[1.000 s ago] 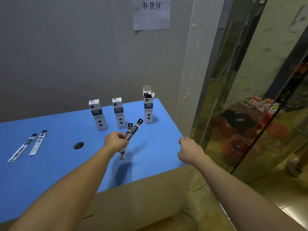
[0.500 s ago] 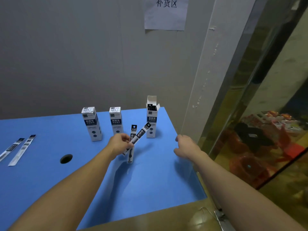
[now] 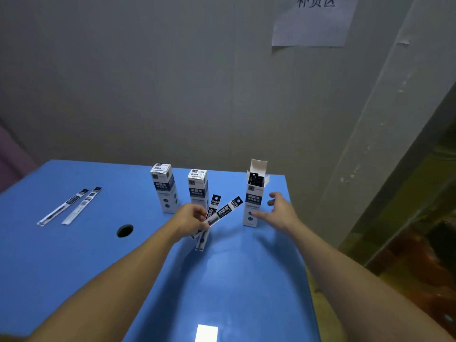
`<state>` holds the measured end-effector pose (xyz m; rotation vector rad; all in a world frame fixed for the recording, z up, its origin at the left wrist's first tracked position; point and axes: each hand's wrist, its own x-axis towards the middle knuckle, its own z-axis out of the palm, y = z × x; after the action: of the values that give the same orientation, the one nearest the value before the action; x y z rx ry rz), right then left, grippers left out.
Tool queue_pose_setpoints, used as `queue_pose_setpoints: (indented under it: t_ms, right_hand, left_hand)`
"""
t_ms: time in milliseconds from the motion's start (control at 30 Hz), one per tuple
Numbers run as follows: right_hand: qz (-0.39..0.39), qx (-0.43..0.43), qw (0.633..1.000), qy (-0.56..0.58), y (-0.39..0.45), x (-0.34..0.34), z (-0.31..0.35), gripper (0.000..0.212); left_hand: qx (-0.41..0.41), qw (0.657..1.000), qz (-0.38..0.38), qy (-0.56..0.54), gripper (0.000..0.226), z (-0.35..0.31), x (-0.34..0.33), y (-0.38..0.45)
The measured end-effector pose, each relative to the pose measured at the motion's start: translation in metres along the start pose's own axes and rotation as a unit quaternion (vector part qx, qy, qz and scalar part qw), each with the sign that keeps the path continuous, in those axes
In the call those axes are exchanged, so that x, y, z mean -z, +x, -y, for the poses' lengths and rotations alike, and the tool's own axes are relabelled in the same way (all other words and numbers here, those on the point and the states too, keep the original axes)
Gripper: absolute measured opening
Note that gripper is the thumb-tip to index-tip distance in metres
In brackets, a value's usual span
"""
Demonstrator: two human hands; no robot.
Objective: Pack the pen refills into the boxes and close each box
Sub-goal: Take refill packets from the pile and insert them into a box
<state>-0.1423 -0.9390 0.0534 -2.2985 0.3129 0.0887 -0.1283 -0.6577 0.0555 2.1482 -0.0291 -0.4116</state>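
Observation:
Three tall white-and-navy boxes stand near the far edge of the blue table (image 3: 234, 280). The left box (image 3: 164, 188) and the middle box (image 3: 198, 187) are closed. The right box (image 3: 254, 196) has its top flap up and dark refill ends show inside. My left hand (image 3: 191, 219) pinches two packaged pen refills (image 3: 220, 214), fanned apart, just left of the open box. My right hand (image 3: 280, 211) is spread, fingers straight, close to the open box's right side; its thumb tip reaches the box's lower front. Two more packaged refills (image 3: 71, 206) lie flat at the far left.
A round dark hole (image 3: 124, 230) is cut in the tabletop left of my left arm. A grey wall with a paper notice (image 3: 313, 21) rises behind the table. The table's right edge drops off beside a reflective panel (image 3: 419, 218).
My right hand has come up from the table's right edge to the open box and spread its fingers. My left hand with the two refills has stayed about where it was. The camera tilted down.

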Motion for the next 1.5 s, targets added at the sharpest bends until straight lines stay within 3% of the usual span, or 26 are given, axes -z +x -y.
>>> queue_pose_setpoints:
  t_ms: [100,300,633,800,1300,1500]
  right_hand:
    - [0.006,0.030,0.998,0.054,0.017,0.002,0.005,0.087]
    - [0.047,0.092,0.989,0.105,0.031,0.005,0.009,0.043]
    - [0.050,0.201,0.976,0.066,0.017,0.004,0.024,0.041]
    - [0.048,0.239,0.968,0.063,0.007,0.006,0.036,0.041]
    - [0.037,0.296,0.954,0.031,-0.008,0.015,0.055,0.050]
    - [0.022,0.303,0.951,0.048,-0.012,0.015,0.059,0.042]
  left_hand:
    - [0.010,0.999,-0.017,-0.046,0.020,-0.005,0.000,-0.004]
    - [-0.008,0.989,-0.075,-0.129,0.018,-0.022,0.006,-0.019]
    - [-0.178,0.913,-0.165,-0.329,0.015,-0.112,0.032,-0.044]
    - [-0.230,0.906,-0.170,-0.313,0.018,-0.134,0.039,-0.045]
    - [-0.267,0.918,-0.168,-0.239,0.018,-0.154,0.030,-0.053]
    - [-0.260,0.925,-0.174,-0.214,0.013,-0.153,0.011,-0.047]
